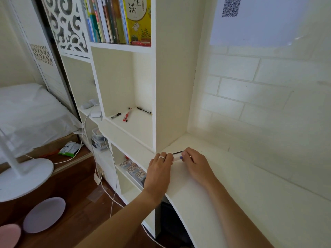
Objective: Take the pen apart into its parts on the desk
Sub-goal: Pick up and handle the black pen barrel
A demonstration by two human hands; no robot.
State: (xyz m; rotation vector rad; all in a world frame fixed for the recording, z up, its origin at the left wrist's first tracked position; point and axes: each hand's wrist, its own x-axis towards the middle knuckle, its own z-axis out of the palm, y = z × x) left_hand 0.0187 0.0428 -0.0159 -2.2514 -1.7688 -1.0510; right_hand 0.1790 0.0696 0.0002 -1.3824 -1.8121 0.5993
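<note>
White laminate covers nearly everything here: the tabletop (232,194) running along a brick-patterned wall (259,97), and the tall shelf unit (170,77) standing at its far left end. To the left lies a bed (26,111) with pale sheets, and on the dark wooden floor (75,208) stands the round base of a white fan (23,176), with a lilac disc (44,214) just in front of it. Books (118,18) fill the top compartment of the shelf unit (a yellow one faces outward); the open compartment below holds three loose pens (127,114), lying apart from one another.

Both bare forearms reach in from the bottom edge to the far end of the tabletop, near the foot of the shelf unit. The left hand (160,169), with a pale ring (161,157) on one finger, has its fingers curled over one end of the pen (177,158). The right hand (195,162) pinches the other end, where a purple band shows. Only a short clear stretch of barrel is visible between them, low over the tabletop. A thin dark stick-like piece (178,152) shows just behind the hands; whether it rests on the tabletop or is held I cannot tell
</note>
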